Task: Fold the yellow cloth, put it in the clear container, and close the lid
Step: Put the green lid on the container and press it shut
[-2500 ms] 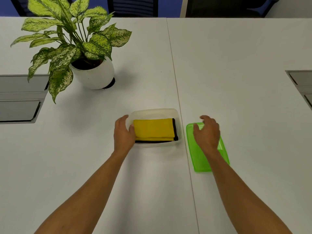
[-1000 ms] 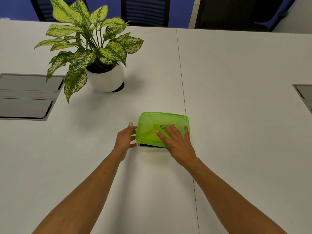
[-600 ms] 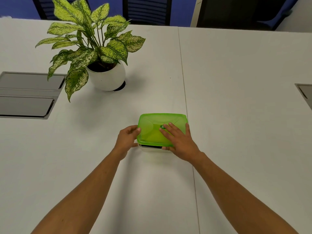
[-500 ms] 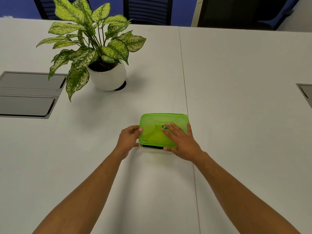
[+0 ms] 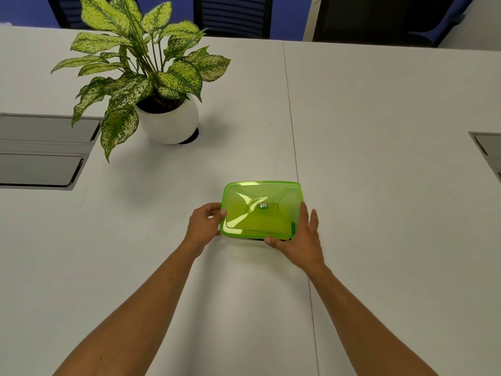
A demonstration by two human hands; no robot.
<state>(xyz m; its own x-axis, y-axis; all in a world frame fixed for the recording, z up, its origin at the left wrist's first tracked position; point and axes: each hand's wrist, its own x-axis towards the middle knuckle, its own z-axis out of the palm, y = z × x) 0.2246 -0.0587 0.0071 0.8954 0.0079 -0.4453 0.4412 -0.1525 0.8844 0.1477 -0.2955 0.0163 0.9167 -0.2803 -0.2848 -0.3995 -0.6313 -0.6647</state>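
A translucent green lid [image 5: 260, 210] lies on top of the clear container [image 5: 244, 239], whose pale wall shows only as a thin strip under the lid's near edge. The yellow cloth inside shows only as a yellowish tint through the lid. My left hand [image 5: 204, 223] grips the lid's left edge, thumb on top. My right hand [image 5: 299, 240] holds the near right corner, thumb against the near edge and fingers up along the right side.
A potted plant in a round white pot [image 5: 168, 123] stands at the back left of the white table [image 5: 379, 158]. Grey cable hatches [image 5: 40, 150] are set into the table at left and at the right edge [image 5: 488, 147]. Dark chairs stand behind.
The lid went from the table at right onto the container. My right hand slid off the lid's top to its near right corner; my left hand closed on the left edge.
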